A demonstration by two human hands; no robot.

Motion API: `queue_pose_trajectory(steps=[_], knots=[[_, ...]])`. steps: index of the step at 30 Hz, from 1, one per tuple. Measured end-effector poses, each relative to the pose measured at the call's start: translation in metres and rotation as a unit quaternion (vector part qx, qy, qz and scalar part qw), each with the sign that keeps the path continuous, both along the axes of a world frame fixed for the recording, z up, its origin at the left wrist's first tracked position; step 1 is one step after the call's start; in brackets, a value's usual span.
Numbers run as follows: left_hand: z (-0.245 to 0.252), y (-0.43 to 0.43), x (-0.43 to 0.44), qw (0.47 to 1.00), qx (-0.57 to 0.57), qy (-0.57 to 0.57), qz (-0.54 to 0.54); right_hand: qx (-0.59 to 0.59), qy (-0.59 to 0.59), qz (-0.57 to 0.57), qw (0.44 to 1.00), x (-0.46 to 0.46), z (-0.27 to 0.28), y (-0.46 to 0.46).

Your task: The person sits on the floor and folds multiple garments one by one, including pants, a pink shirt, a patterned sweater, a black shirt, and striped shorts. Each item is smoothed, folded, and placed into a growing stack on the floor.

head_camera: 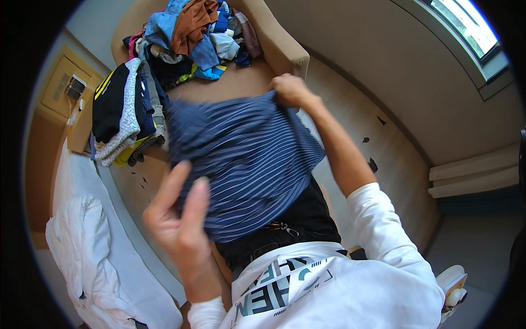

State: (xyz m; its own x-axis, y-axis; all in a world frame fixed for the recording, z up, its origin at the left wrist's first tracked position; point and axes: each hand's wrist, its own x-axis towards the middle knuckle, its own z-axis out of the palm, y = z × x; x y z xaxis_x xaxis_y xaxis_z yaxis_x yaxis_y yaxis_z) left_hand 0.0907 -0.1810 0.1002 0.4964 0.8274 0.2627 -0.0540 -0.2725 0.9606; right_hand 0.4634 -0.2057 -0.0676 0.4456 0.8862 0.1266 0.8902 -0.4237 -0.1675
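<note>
A navy garment with light stripes [246,164] hangs spread out over the front of my black trousers, its left part blurred. My right hand [291,90] grips its upper right corner with bent fingers. My left hand [181,214] is raised in front of the garment's lower left side, fingers apart and blurred, with nothing seen in it. Beyond the garment, a loose heap of clothes lies on a tan upholstered seat [234,86], a rust-brown garment [191,26] on top. To its left is a stack of folded clothes with a black, yellow-marked garment [111,100] uppermost.
A bed with a white sheet [127,263] and a crumpled white cover [80,246] runs along the left. A wooden cabinet [65,84] stands at the upper left. Dark scraps [372,164] lie on the floor at right, near the wall. The seat's padded arm [287,45] rises beyond my right hand.
</note>
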Motion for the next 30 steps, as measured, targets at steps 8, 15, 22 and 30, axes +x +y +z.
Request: queue_pose_trajectory(steps=[8,15,22,30], knots=[[-0.112,0.097,-0.151,0.974,-0.192,-0.067,0.099,0.053,0.047,0.009,0.997,-0.126,-0.06,0.108],[-0.231,0.154,-0.2,0.951,-0.269,0.058,0.137,0.064,0.083,-0.004,0.994,-0.155,-0.123,0.126],[-0.271,0.161,-0.178,0.948,-0.291,0.083,0.095,-0.047,0.05,-0.054,0.996,-0.119,-0.125,0.097],[-0.273,0.186,-0.198,0.939,-0.326,-0.052,0.097,0.154,0.062,0.0,0.986,-0.147,-0.106,0.079]])
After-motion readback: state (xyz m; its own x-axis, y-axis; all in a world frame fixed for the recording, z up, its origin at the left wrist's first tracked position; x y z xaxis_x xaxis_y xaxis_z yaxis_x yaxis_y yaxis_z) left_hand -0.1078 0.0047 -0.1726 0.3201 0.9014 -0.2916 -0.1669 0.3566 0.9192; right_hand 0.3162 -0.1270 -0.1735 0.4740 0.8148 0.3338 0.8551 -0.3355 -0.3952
